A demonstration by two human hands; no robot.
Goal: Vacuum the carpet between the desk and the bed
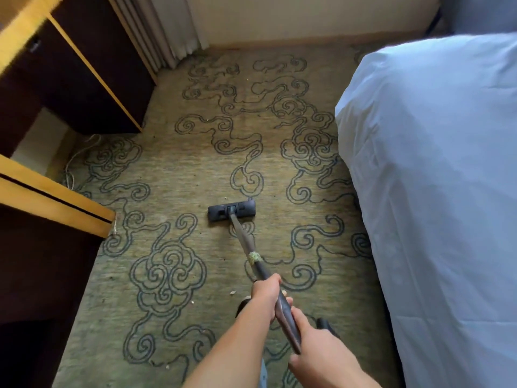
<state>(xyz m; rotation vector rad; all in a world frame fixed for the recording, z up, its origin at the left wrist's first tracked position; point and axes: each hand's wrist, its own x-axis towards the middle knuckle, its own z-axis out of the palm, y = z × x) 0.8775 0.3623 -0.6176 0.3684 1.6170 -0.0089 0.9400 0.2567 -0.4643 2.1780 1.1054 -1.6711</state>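
Observation:
A dark vacuum wand (244,236) runs from my hands down to a black floor head (231,210) lying flat on the olive carpet (173,169) with blue swirl patterns. A band of tape (255,257) wraps the wand midway. My left hand (265,296) grips the wand higher up its shaft, and my right hand (313,336) grips it just behind, near the handle. The floor head sits roughly midway between the desk (53,203) on the left and the bed (436,177) on the right. Small pale crumbs (232,292) dot the carpet.
A dark wooden cabinet (92,79) with light trim stands at the back left, with curtains (165,32) beside it. A white cable (73,163) lies on the carpet under the desk. The wall skirting (293,42) closes the far end. A dark hose part (326,324) shows beside my right hand.

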